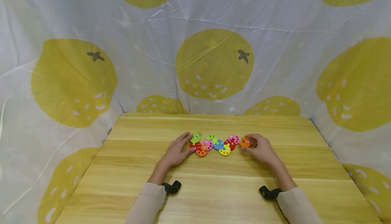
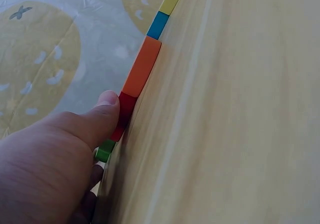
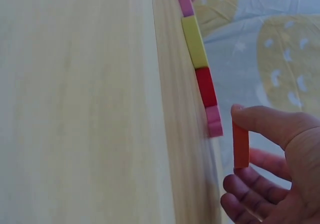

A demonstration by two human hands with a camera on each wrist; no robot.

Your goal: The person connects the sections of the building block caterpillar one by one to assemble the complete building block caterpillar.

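A row of joined, numbered wooden puzzle pieces (image 1: 218, 145) forms a caterpillar on the table. Its green smiling head piece (image 1: 195, 137) lies at the left end. My left hand (image 1: 177, 152) holds that end, the thumb against the side of the red piece (image 2: 126, 115) and the fingers around by the head. Beyond the pink piece (image 1: 234, 139) at the right end, my right hand (image 1: 261, 149) pinches an orange piece marked 10 (image 1: 244, 142) between thumb and fingers. In the right wrist view this orange piece (image 3: 241, 146) is raised off the table, with a gap to the pink one.
The wooden table (image 1: 213, 190) stretches out around the puzzle. Behind it and at both sides hangs a pale cloth (image 1: 146, 64) printed with large yellow fruit. Black wrist cameras (image 1: 269, 192) stick out at both sleeves.
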